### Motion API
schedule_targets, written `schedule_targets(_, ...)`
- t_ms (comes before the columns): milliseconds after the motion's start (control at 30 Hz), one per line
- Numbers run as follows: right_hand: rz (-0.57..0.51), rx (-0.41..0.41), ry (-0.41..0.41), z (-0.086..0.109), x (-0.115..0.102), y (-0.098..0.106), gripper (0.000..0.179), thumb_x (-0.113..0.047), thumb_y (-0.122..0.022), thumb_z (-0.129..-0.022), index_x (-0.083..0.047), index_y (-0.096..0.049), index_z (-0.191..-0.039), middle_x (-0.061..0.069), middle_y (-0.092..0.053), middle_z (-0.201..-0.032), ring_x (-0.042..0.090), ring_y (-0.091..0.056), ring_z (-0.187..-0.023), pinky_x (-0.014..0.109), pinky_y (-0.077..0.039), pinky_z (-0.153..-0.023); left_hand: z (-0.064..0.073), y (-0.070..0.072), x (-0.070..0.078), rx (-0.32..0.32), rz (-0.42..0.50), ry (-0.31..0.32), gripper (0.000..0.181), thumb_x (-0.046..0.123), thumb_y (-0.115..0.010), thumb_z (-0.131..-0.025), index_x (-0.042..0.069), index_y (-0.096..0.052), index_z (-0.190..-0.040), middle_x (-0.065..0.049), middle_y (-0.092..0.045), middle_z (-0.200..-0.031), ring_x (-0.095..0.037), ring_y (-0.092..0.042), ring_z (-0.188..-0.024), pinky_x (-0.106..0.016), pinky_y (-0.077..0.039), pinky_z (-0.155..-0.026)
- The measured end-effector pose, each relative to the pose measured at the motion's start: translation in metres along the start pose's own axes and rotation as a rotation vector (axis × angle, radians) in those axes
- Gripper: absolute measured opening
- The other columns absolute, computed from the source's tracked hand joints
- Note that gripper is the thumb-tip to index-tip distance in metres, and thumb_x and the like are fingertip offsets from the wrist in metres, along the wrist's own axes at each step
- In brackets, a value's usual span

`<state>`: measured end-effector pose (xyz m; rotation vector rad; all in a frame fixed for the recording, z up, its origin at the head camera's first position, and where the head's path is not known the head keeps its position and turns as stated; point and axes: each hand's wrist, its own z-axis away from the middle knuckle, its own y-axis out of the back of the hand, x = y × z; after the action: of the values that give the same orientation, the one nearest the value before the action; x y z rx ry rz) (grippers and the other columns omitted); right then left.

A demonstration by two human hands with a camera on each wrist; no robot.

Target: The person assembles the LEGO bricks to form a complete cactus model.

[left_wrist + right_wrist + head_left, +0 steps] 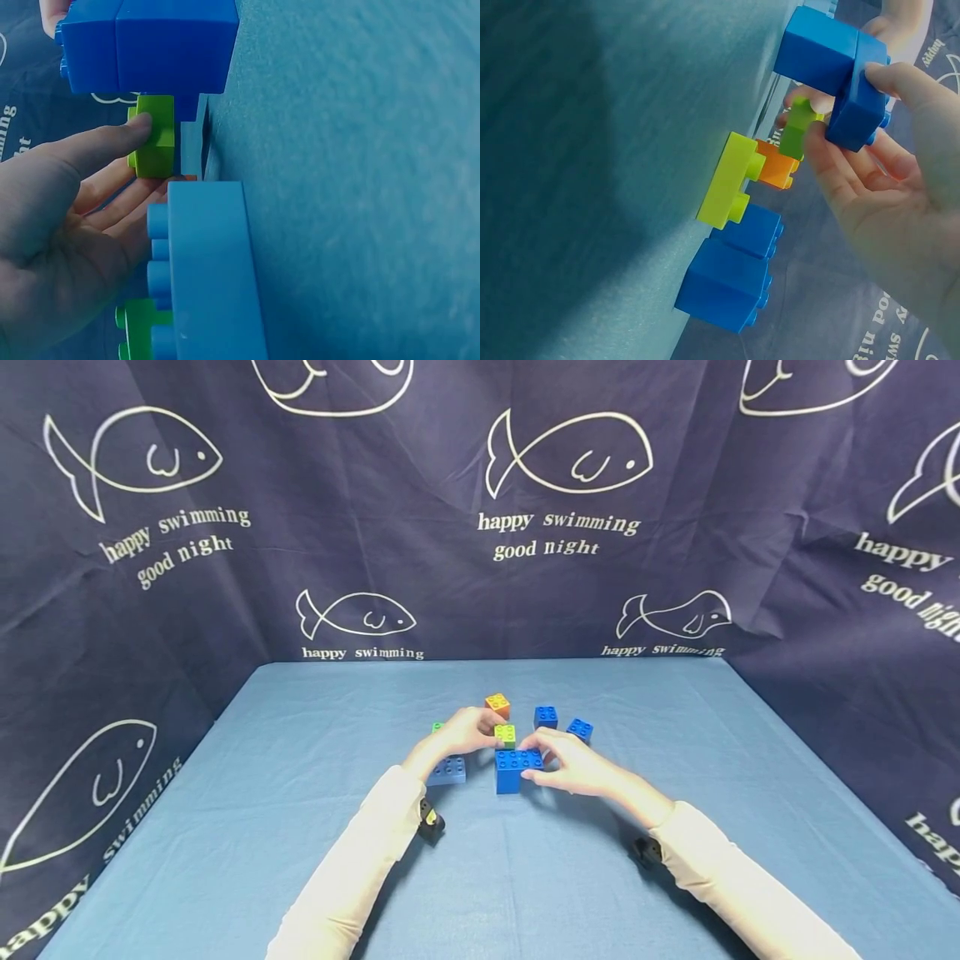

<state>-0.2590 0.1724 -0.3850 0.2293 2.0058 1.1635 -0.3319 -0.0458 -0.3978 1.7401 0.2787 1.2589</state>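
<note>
My left hand [468,731] pinches a small lime-green brick [505,735] between thumb and fingers, just behind the blue bricks. In the left wrist view this lime brick [156,142] appears off the tabletop. A long blue brick [519,759] lies across the top of a blue block [507,782], one end jutting out to the right. That jutting end of the long blue brick [859,97] is pinched by my right hand [570,762], thumb on the near side. The blue block [817,49] under it stands on the table.
Beside my left hand lie a light-blue brick [447,770] and a partly hidden green brick [437,727]. An orange brick [497,705] sits farther back. Two blue bricks [546,717] [580,729] stand behind my right hand. A yellow-green brick [727,180] shows in the right wrist view.
</note>
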Motion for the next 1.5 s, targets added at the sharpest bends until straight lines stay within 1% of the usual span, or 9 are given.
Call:
schedule_targets(200, 0.013, 0.008, 0.007, -0.001, 0.002, -0.001, 0.028, -0.019, -0.068, -0.086, -0.006, -0.059, -0.109, 0.009, -0.062, -0.108, 0.019, -0.06, -0.092, 0.034, -0.055, -0.077, 0.005, 0.004, -0.001, 0.019, -0.003, -0.018, 0.035, 0.018, -0.071, -0.083, 0.006, -0.064, -0.115, -0.011, -0.067, -0.114, -0.024, -0.064, -0.102, -0.035, -0.05, -0.089)
schedule_targets(333, 0.016, 0.004, -0.008, -0.001, 0.001, -0.001, 0.029, -0.02, -0.068, -0.087, -0.006, -0.058, -0.11, 0.009, -0.061, -0.109, 0.02, -0.06, -0.092, 0.032, -0.055, -0.078, 0.008, 0.006, -0.001, 0.035, 0.0, -0.018, 0.035, 0.02, -0.071, -0.083, 0.006, -0.064, -0.115, -0.01, -0.067, -0.112, -0.023, -0.064, -0.102, -0.035, -0.05, -0.088)
schedule_targets(400, 0.017, 0.004, -0.025, -0.002, 0.002, -0.001, 0.03, -0.021, -0.068, -0.086, -0.007, -0.058, -0.111, 0.008, -0.061, -0.108, 0.018, -0.06, -0.092, 0.03, -0.055, -0.078, 0.01, 0.007, -0.002, 0.047, 0.0, -0.026, 0.035, 0.02, -0.071, -0.083, 0.006, -0.065, -0.114, -0.009, -0.068, -0.111, -0.023, -0.065, -0.101, -0.036, -0.05, -0.088)
schedule_targets(600, 0.019, 0.007, -0.04, -0.003, 0.0, 0.0, 0.031, -0.019, -0.067, -0.087, -0.005, -0.058, -0.113, 0.009, -0.06, -0.109, 0.019, -0.06, -0.093, 0.03, -0.055, -0.077, 0.014, 0.011, 0.001, 0.058, 0.004, -0.059, 0.035, 0.02, -0.071, -0.083, 0.004, -0.064, -0.115, -0.011, -0.068, -0.11, -0.023, -0.065, -0.1, -0.035, -0.05, -0.089)
schedule_targets(633, 0.017, 0.006, -0.034, -0.003, -0.001, 0.001, 0.032, -0.019, -0.067, -0.087, -0.004, -0.058, -0.114, 0.011, -0.06, -0.109, 0.022, -0.061, -0.093, 0.032, -0.055, -0.077, 0.014, 0.012, 0.001, 0.058, 0.004, -0.063, 0.036, 0.02, -0.071, -0.084, 0.004, -0.064, -0.115, -0.011, -0.068, -0.11, -0.023, -0.065, -0.101, -0.035, -0.05, -0.089)
schedule_targets(867, 0.036, 0.026, -0.038, -0.002, -0.001, 0.0, 0.035, -0.024, -0.066, -0.088, -0.004, -0.059, -0.116, 0.01, -0.061, -0.11, 0.022, -0.06, -0.094, 0.035, -0.055, -0.078, 0.017, 0.014, 0.005, 0.067, 0.01, -0.067, 0.037, 0.021, -0.071, -0.084, 0.005, -0.063, -0.116, -0.011, -0.068, -0.111, -0.023, -0.065, -0.102, -0.036, -0.049, -0.091)
schedule_targets(1200, 0.054, 0.037, -0.077, -0.002, -0.001, 0.0, 0.037, -0.023, -0.067, -0.087, -0.005, -0.058, -0.118, 0.011, -0.061, -0.111, 0.024, -0.06, -0.096, 0.04, -0.054, -0.079, 0.02, 0.017, 0.006, 0.081, 0.028, -0.053, 0.039, 0.023, -0.07, -0.084, 0.007, -0.063, -0.118, -0.009, -0.067, -0.113, -0.022, -0.064, -0.102, -0.037, -0.048, -0.091)
schedule_targets(1367, 0.05, 0.038, -0.11, -0.003, -0.003, -0.001, 0.037, -0.021, -0.067, -0.087, -0.002, -0.057, -0.117, 0.014, -0.061, -0.113, 0.027, -0.06, -0.096, 0.043, -0.053, -0.08, 0.023, 0.018, 0.008, 0.091, 0.05, -0.059, 0.04, 0.024, -0.07, -0.084, 0.008, -0.062, -0.12, -0.008, -0.067, -0.113, -0.021, -0.063, -0.102, -0.036, -0.048, -0.091)
schedule_targets(1500, 0.052, 0.043, -0.107, -0.003, -0.003, -0.002, 0.036, -0.02, -0.067, -0.087, -0.001, -0.057, -0.116, 0.015, -0.061, -0.112, 0.028, -0.061, -0.096, 0.043, -0.053, -0.081, 0.026, 0.02, 0.01, 0.096, 0.061, -0.085, 0.04, 0.024, -0.069, -0.085, 0.008, -0.062, -0.121, -0.008, -0.066, -0.114, -0.021, -0.063, -0.102, -0.035, -0.049, -0.09)
